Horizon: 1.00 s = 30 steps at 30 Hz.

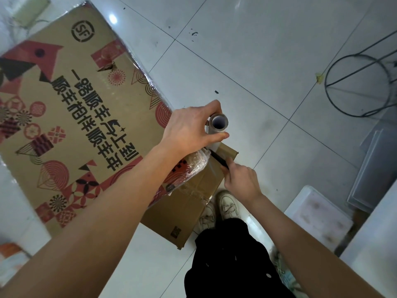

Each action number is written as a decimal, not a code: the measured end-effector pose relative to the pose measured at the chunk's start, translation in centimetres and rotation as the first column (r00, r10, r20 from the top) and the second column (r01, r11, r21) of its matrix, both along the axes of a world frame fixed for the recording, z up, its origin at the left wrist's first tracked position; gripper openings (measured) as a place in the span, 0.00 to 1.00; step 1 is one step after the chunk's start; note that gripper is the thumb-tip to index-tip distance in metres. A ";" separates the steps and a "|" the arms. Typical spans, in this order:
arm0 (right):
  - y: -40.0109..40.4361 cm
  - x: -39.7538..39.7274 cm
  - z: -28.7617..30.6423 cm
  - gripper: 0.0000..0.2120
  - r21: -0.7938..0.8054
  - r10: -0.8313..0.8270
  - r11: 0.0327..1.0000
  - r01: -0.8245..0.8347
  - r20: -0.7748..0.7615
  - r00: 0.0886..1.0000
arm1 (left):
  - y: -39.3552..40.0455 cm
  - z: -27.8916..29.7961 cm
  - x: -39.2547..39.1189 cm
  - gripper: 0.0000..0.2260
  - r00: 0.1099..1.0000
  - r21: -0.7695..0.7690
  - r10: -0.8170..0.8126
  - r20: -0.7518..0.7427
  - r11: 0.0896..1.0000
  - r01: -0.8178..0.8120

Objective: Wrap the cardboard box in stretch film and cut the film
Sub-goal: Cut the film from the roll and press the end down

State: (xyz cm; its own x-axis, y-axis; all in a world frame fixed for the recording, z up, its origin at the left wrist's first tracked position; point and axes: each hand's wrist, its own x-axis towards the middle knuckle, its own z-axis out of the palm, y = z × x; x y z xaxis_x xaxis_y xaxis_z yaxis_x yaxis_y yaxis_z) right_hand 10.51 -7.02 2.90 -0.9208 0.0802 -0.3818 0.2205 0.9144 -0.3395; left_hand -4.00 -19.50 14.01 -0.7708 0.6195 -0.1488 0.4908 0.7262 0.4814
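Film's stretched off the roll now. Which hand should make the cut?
Right. The right hand already holds the black cutter against the film by the box corner, while the left hand grips the roll.

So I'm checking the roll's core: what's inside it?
The film roll, held by the left hand, shows a dark hollow core; nothing is visible inside, but its depth is shadowed.
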 end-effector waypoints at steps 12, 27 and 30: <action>0.6 1.2 -0.1 0.07 -0.060 -0.074 0.996 0.070 -0.073 0.995 | -0.1 -0.1 -0.1 0.19 1.000 0.002 -0.018 -0.008 1.000 0.018; -0.5 0.4 -1.5 0.13 -0.083 -0.045 0.995 0.050 0.059 0.997 | -0.2 -0.3 -0.1 0.20 0.999 -0.012 -0.014 -0.042 1.000 0.014; -1.4 -0.6 -1.8 0.14 -0.076 -0.020 0.997 0.020 0.006 1.000 | -0.1 -0.3 -0.1 0.20 0.999 0.000 0.003 -0.042 1.000 -0.003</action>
State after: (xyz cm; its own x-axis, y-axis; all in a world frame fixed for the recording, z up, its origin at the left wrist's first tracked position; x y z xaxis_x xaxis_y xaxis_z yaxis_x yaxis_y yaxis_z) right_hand 9.87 -8.38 1.13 -0.9172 0.0696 -0.3923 0.2406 0.8814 -0.4064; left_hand -4.11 -19.58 13.68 -0.7785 0.6169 -0.1162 0.5083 0.7281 0.4599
